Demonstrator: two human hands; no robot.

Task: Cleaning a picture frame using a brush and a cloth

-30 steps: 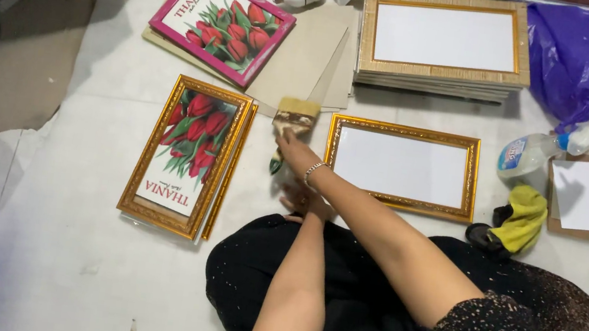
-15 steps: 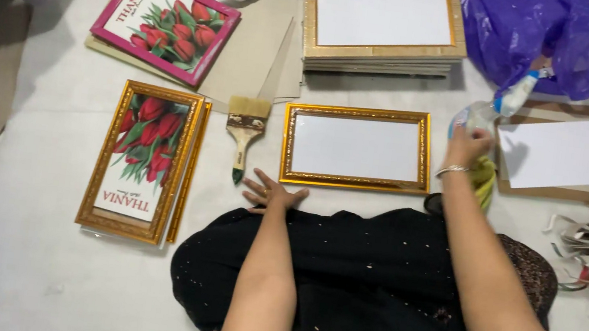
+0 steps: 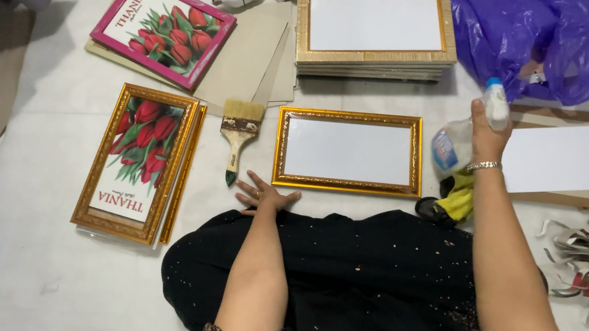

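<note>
My left hand lies flat on the floor; my right hand grips a spray bottle.

From the left I see a gold-framed tulip picture (image 3: 136,161) lying on the white floor covering (image 3: 14,251), with a pink-framed tulip picture (image 3: 163,29) above it. Next comes a paintbrush (image 3: 238,136), bristles away from me. My left hand (image 3: 264,195) rests just below its handle tip, fingers spread, palm down, holding nothing. Beside it lies an empty gold frame (image 3: 348,151). Further right, my right hand (image 3: 487,133) is closed around a clear spray bottle (image 3: 463,137), which sits above a yellow cloth (image 3: 458,201), near a white sheet (image 3: 569,158).
</note>
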